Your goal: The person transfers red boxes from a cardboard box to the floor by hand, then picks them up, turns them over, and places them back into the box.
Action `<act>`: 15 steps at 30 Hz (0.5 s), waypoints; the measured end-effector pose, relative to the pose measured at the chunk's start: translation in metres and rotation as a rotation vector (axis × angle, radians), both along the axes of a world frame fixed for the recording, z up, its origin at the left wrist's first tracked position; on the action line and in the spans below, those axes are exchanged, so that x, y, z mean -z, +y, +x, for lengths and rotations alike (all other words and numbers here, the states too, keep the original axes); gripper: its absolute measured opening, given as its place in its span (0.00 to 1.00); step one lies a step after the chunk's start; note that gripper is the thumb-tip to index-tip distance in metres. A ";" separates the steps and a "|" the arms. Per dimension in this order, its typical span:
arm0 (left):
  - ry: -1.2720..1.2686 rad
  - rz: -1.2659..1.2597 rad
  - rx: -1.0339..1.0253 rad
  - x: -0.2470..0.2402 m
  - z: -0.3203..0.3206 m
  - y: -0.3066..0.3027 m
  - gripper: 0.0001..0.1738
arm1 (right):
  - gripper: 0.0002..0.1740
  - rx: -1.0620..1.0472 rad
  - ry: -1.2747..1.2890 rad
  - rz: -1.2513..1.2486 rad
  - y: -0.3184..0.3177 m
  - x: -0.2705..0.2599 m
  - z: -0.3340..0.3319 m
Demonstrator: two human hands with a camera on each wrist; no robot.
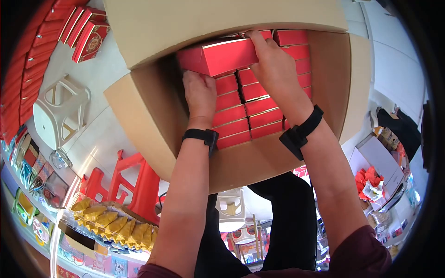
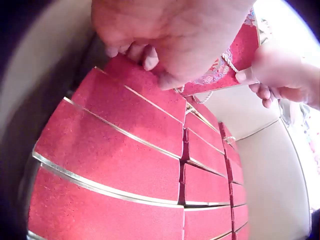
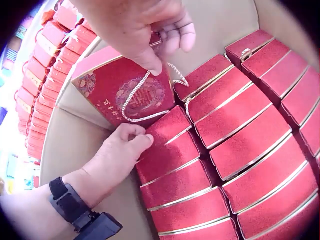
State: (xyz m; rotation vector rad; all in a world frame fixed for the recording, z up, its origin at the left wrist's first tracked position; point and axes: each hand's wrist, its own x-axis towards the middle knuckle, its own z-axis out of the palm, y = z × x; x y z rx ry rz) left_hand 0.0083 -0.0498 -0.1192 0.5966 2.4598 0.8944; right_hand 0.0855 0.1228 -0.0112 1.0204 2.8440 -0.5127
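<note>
A red gift box (image 1: 229, 56) with a gold-patterned face and white cord handle (image 3: 131, 107) is tilted up at the far end of a large cardboard box (image 1: 252, 173). My right hand (image 1: 277, 62) grips its upper edge, thumb by the cord. My left hand (image 1: 200, 92) is at its lower left corner. Seen from the right wrist, the left hand (image 3: 117, 155) has curled fingers beside the row; I cannot tell whether they hold anything. Below are packed rows of matching red boxes (image 2: 112, 135), with narrow dark gaps between columns.
Cardboard flaps (image 1: 222, 18) stand spread around the opening. On the floor at left are several similar red boxes (image 1: 92, 41), a white stool (image 1: 58, 111) and red stools (image 1: 139, 185). Gold packets (image 1: 116, 224) lie at lower left. A red paper flower (image 1: 369, 183) is at right.
</note>
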 end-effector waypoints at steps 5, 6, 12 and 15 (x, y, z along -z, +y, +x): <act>-0.205 0.187 -0.277 0.000 -0.018 -0.007 0.16 | 0.32 -0.012 -0.036 -0.031 -0.001 -0.005 -0.007; -0.226 0.229 -0.307 0.000 -0.018 -0.009 0.17 | 0.32 -0.009 -0.048 -0.027 -0.001 -0.005 -0.009; -0.376 0.490 -0.513 0.014 -0.020 -0.009 0.30 | 0.29 -0.010 -0.058 -0.058 -0.003 -0.005 -0.011; -0.390 0.409 -0.423 -0.002 -0.028 -0.008 0.38 | 0.28 -0.012 -0.064 -0.050 -0.007 -0.005 -0.012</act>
